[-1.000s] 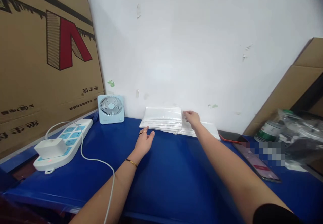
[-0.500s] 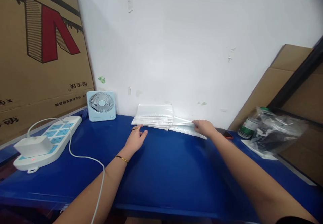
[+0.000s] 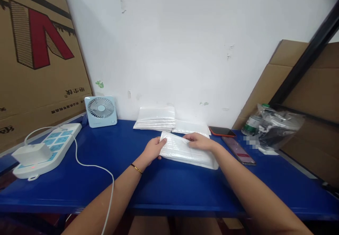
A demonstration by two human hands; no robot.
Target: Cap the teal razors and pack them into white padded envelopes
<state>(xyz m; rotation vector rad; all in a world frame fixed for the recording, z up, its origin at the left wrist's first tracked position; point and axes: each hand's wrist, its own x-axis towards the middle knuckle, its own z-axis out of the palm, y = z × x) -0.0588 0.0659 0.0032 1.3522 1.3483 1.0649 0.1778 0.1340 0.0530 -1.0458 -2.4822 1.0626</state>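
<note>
Both hands (image 3: 176, 146) on white mailer (image 3: 188, 153)

Envelope (image 3: 185, 152) on table (image 3: 172, 189), stack (image 3: 155, 118) behind, fan (image 3: 101, 110) left, seemingly phones (image 3: 230, 139) right.

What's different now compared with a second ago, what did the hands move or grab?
The right hand drew one white padded envelope off the pile toward the table's near edge, and the left hand came over to grip its left end. The stack of envelopes by the wall, fan and power strip stayed put.
</note>
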